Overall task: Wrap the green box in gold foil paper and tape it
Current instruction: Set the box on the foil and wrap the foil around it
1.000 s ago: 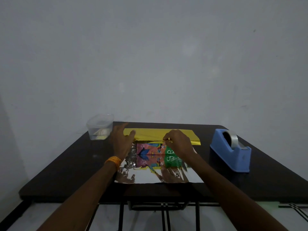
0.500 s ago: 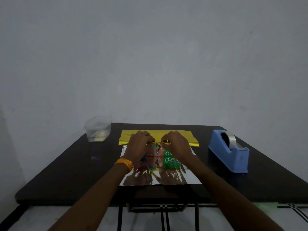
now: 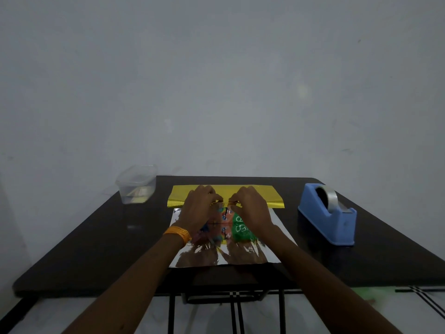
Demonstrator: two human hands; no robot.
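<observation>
While the left hand (image 3: 199, 209) and right hand (image 3: 251, 208) each clamp their grip on the left-to-right fold of the gold foil paper (image 3: 273, 197), the green box (image 3: 240, 231) lies just nearer, mid-worktop (image 3: 115, 237), equally close to both

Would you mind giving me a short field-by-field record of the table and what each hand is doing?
table: black, bearing everything below
gold foil paper: spread silver side up, far edge folded over showing gold
green box: lies on the silver side, partly under both hands
left hand: pinches the fold at the box's far edge
right hand: pinches the same fold, beside the left hand
tape dispenser: blue, right of the foil, untouched
clear container: at the table's far left corner
tape on wrap: none visible
</observation>
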